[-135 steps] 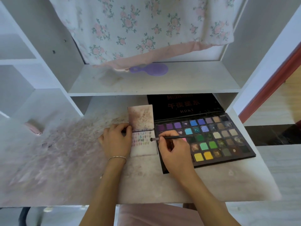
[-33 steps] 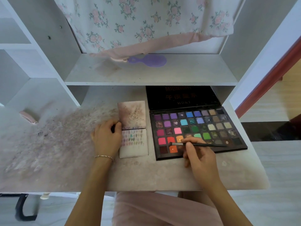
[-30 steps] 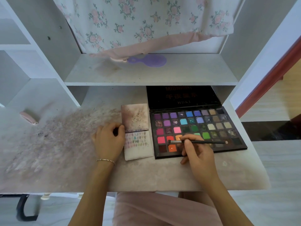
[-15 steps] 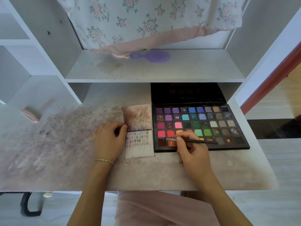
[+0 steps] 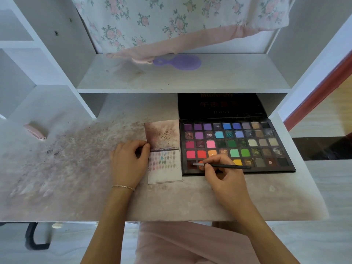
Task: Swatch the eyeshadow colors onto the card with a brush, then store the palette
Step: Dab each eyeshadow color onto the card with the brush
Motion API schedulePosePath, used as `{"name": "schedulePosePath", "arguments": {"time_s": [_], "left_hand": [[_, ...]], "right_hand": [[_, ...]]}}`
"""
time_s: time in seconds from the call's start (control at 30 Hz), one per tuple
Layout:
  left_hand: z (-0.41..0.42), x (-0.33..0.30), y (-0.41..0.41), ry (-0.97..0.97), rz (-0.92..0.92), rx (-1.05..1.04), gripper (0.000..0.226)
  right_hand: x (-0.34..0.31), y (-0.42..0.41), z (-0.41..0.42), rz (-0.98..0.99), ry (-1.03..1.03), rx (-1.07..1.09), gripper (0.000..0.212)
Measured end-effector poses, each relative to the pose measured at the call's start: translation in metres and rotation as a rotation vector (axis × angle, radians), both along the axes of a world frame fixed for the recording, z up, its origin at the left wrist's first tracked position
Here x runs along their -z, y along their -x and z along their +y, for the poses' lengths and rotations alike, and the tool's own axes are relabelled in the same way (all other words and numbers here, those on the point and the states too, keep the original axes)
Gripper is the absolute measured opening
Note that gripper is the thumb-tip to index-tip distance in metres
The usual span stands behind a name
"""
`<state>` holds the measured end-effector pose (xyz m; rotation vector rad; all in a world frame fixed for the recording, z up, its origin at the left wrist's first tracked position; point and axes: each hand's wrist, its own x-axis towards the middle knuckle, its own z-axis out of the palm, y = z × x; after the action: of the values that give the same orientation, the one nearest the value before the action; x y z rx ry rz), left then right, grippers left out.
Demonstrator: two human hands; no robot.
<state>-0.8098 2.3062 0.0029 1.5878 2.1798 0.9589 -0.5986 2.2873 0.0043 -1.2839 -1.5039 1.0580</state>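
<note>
An open black eyeshadow palette (image 5: 266,147) with rows of coloured pans lies on the desk, its lid leaning back under the shelf. Left of it lies the folded swatch card (image 5: 165,168), its lower half dotted with small colour patches. My right hand (image 5: 222,174) pinches a thin black brush (image 5: 228,166); the brush tip sits on a dark brown pan in the palette's bottom left corner. My left hand (image 5: 127,162) rests on the desk with curled fingers, thumb and fingertip pinching the card's left edge at its fold.
The stained desk (image 5: 76,178) carries a small pink object (image 5: 35,131) at far left. A shelf (image 5: 181,80) above holds a purple hand mirror (image 5: 179,61) under hanging floral cloth. Cubby walls stand left; the desk's right edge drops to the floor.
My right hand has slid the brush leftward along the palette's bottom row, from the orange pan to the dark corner pan. My left hand and the card have stayed put.
</note>
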Motion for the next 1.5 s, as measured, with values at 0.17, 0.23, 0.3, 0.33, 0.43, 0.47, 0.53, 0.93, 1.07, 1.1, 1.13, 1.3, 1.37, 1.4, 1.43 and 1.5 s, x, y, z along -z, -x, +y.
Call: {"name": "schedulePosePath", "arguments": {"time_s": [0.17, 0.23, 0.3, 0.33, 0.43, 0.47, 0.53, 0.93, 1.07, 1.1, 1.13, 1.3, 1.37, 1.4, 1.43, 1.5], "left_hand": [[0.000, 0.000, 0.001, 0.013, -0.001, 0.003, 0.015], [0.000, 0.000, 0.001, 0.018, -0.007, 0.007, 0.016], [0.001, 0.000, 0.001, 0.023, -0.011, 0.011, 0.016], [0.001, 0.000, 0.001, 0.025, -0.011, 0.011, 0.016], [0.001, 0.001, 0.001, 0.025, -0.010, 0.010, 0.016], [0.001, 0.001, 0.001, 0.025, -0.009, 0.012, 0.016], [0.001, 0.001, 0.001, 0.024, -0.007, 0.010, 0.016], [0.001, 0.001, 0.000, -0.003, 0.000, 0.000, 0.015], [0.002, 0.001, 0.001, 0.008, -0.003, -0.001, 0.015], [0.001, 0.001, 0.001, 0.008, 0.001, -0.003, 0.015], [0.002, 0.001, 0.001, 0.007, 0.002, -0.003, 0.016], [0.002, 0.002, 0.002, 0.017, 0.014, 0.013, 0.017], [0.002, 0.003, 0.003, 0.015, 0.020, 0.018, 0.017], [0.002, 0.003, 0.003, 0.012, 0.022, 0.018, 0.017], [0.003, 0.003, 0.003, 0.009, 0.025, 0.017, 0.017], [0.003, 0.004, 0.003, 0.003, 0.034, 0.015, 0.017]], "right_hand": [[0.001, -0.001, 0.000, 0.008, 0.003, 0.004, 0.023], [0.001, 0.000, 0.000, 0.009, 0.000, 0.011, 0.024], [0.001, 0.000, 0.000, 0.002, 0.001, -0.003, 0.027], [0.001, 0.000, 0.000, -0.006, 0.000, -0.015, 0.029], [0.000, -0.001, 0.000, -0.009, -0.015, -0.018, 0.029], [0.000, -0.001, 0.001, -0.007, -0.018, -0.008, 0.028], [0.001, -0.001, 0.001, -0.013, -0.013, -0.002, 0.027], [-0.003, 0.000, -0.001, 0.023, -0.039, -0.036, 0.029], [-0.005, 0.010, -0.004, 0.093, -0.038, -0.053, 0.030], [-0.005, 0.015, -0.006, 0.115, -0.020, -0.067, 0.030], [-0.005, 0.021, -0.007, 0.137, 0.003, -0.084, 0.028], [-0.003, 0.051, -0.012, 0.112, 0.034, -0.152, 0.017], [-0.002, 0.058, -0.012, 0.080, 0.041, -0.178, 0.019], [-0.001, 0.060, -0.012, 0.067, 0.045, -0.185, 0.020], [0.000, 0.062, -0.011, 0.057, 0.047, -0.185, 0.019], [0.002, 0.063, -0.009, 0.042, 0.043, -0.176, 0.019]]}}
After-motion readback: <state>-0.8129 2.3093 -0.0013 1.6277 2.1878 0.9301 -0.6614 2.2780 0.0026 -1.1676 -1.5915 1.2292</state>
